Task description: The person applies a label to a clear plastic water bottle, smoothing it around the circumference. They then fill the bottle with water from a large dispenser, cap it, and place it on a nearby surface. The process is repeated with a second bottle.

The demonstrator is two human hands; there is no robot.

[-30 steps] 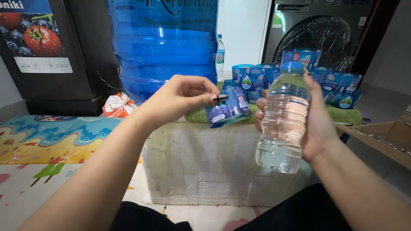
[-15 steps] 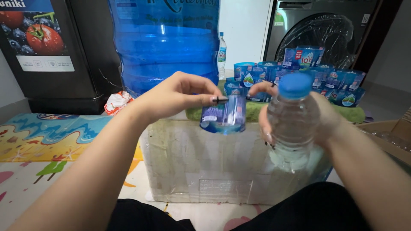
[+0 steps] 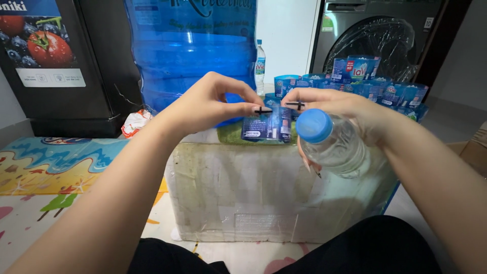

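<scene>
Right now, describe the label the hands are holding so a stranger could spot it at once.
Start at the white foam box in front of the huge blue water jug. Above its top edge, the left hand and right hand pinch a blue label sleeve between fingertips. Unlike the other sleeves piled behind, it hangs in the air, beside the blue-capped clear bottle.

1. A clear bottle with a bright blue cap is shown.
2. A blue label sleeve with white print is seen.
3. A translucent blue water jug is pictured.
4. An off-white foam box is stained greenish.
5. A floor mat is patterned in blue, yellow and pink.
</scene>
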